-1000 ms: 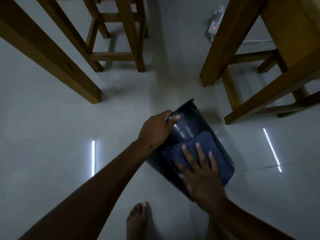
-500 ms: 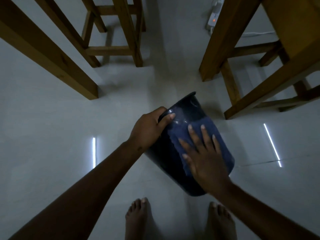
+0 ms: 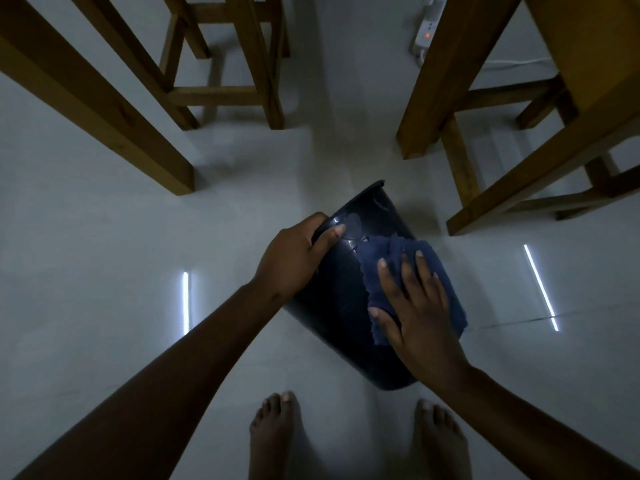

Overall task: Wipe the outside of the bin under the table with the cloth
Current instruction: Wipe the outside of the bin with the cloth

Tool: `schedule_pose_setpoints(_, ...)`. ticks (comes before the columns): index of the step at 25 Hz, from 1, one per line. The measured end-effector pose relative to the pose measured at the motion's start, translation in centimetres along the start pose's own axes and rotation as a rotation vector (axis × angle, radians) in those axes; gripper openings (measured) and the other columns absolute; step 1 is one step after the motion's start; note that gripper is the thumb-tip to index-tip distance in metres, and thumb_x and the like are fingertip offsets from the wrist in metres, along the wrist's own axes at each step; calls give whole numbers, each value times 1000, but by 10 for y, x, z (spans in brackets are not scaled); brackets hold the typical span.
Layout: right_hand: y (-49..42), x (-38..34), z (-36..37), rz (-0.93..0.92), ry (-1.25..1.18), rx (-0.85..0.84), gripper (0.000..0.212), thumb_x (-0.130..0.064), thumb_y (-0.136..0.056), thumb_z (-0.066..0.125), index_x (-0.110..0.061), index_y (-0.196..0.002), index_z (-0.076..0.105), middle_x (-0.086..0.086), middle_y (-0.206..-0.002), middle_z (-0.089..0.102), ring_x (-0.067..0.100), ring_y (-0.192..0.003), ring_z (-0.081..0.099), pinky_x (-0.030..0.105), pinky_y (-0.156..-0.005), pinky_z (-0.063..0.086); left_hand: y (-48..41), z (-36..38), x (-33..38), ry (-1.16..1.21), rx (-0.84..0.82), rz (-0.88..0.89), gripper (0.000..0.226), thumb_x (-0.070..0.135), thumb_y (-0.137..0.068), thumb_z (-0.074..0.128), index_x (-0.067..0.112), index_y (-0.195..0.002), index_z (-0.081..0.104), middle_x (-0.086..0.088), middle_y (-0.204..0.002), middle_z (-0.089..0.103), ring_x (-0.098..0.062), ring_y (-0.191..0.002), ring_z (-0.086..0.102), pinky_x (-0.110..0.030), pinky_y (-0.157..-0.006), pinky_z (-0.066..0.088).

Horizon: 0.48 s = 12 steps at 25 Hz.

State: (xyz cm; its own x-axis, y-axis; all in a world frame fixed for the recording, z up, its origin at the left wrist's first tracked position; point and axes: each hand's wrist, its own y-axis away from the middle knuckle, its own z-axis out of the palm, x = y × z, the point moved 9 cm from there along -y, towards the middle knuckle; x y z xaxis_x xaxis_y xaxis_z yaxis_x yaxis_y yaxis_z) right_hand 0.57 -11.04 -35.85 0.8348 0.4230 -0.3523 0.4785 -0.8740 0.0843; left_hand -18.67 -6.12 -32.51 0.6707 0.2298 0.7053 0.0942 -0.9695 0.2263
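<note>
At 12 o'clock of the feet, the tilted bin point(image 3: 341, 306) is clamped at its rim by the left hand point(image 3: 289, 259); the cloth point(image 3: 391, 268) is pressed flat under the open right hand point(image 3: 415, 306). Firm, overlapping strokes are advised.

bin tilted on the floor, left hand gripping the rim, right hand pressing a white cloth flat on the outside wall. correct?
One thing is off: the cloth is dark blue, not white. The head view shows it. The rest holds: the bin is tilted on the floor, the left hand grips its rim, and the right hand presses the cloth flat on the outside wall.
</note>
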Motion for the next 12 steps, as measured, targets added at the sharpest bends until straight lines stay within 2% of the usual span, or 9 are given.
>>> schedule_pose_setpoints(3,5,3,-6,77,-85,78,83,-61,-91,35,-27,-153,-9,6,-160,11,24,-147,4,55,-115,23,1,2,-3,17,-14,-11,25,53,-97,43,33,-88,55,-3,-68,69,-12,-56,66,-32,-60,56)
schedule_pose_setpoints(5,3,4,-9,112,-118,87,85,-62,-90,37,-24,-153,-5,-1,-159,5,19,-146,3,50,-114,20,1,2,-3,22,-13,-4,23,53,-97,44,34,-86,54,-2,-67,68,-11,-56,65,-30,-59,54)
schedule_pose_setpoints(9,1,-6,-1,70,-7,27,70,-57,-96,28,-27,-154,4,1,-163,8,28,-149,6,55,-114,23,1,0,-8,53,-18,-19,24,52,-97,45,34,-85,54,-2,-67,68,-12,-56,65,-28,-58,51)
schedule_pose_setpoints(12,-1,-7,-1,9,7,25,63,-56,-97,22,-33,-154,5,-1,-164,9,27,-150,4,55,-115,22,1,4,-4,30,-42,-33,25,51,-98,44,31,-89,56,-1,-70,68,-13,-60,66,-28,-59,51)
